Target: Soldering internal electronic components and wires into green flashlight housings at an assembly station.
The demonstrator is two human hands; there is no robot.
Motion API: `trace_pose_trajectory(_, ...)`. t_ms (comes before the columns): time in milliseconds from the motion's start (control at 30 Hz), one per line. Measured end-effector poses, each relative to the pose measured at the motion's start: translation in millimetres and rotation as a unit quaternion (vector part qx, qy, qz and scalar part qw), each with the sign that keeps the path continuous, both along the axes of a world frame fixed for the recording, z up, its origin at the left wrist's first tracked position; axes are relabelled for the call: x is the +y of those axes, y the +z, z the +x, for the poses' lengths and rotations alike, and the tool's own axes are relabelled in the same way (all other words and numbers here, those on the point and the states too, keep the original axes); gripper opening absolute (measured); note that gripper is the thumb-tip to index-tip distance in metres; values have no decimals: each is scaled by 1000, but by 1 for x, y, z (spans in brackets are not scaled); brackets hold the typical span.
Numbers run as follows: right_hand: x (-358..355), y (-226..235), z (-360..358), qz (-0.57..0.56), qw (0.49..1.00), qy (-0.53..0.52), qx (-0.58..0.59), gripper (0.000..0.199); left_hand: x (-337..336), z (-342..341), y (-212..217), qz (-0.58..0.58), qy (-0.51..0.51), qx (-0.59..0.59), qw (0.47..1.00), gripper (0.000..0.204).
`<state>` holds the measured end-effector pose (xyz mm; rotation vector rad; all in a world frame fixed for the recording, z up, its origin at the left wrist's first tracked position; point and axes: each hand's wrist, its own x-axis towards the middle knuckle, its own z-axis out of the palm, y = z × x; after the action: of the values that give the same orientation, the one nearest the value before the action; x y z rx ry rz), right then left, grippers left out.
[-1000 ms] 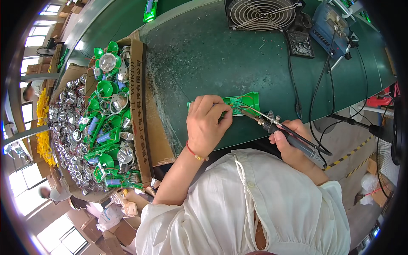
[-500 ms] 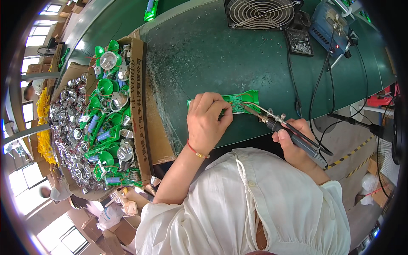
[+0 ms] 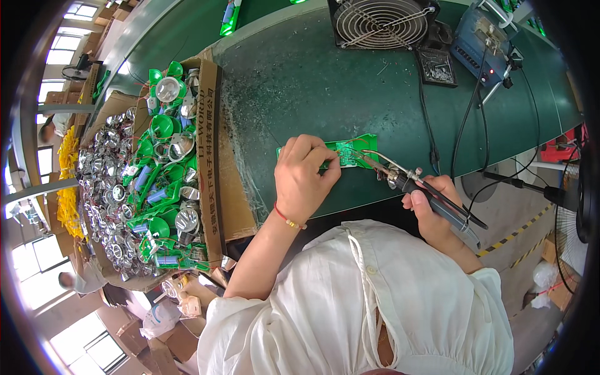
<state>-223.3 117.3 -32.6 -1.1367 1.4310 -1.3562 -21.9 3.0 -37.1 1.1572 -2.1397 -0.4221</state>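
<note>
One soldering iron [image 3: 449, 217] fills the closed right hand [image 3: 430, 219], its tip near the circuit board [image 3: 345, 154] in a green housing [image 3: 369, 143]; the left hand [image 3: 305, 177] bends over the housing's left end, and whether its fingertips pinch anything cannot be told. Beneath the housing lies a green bench [image 3: 300, 94], left of it a carton [image 3: 210, 156], beyond it a fan [image 3: 382, 25].

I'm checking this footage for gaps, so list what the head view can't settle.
In the head view:
Left hand: its own back hides what it pinches, if anything.
Green case: that hand covers part of it.
Soldering iron: tip too small to tell whether it touches anything.
Square fan: cut off by the upper edge.
</note>
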Motion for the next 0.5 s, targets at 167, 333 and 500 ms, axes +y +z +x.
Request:
trace_pose_trajectory(167,2,-1,-3,4,1000,8,8,20,-4,14,20,-80,52,-9,995,31)
trace_pose_trajectory(333,0,-1,-2,16,1000,8,-15,20,-27,46,25,286,234,247,896,41)
trace_pose_trajectory(500,-2,-2,-2,5,1000,1,-5,21,-6,29,29,225,80,213,947,10)
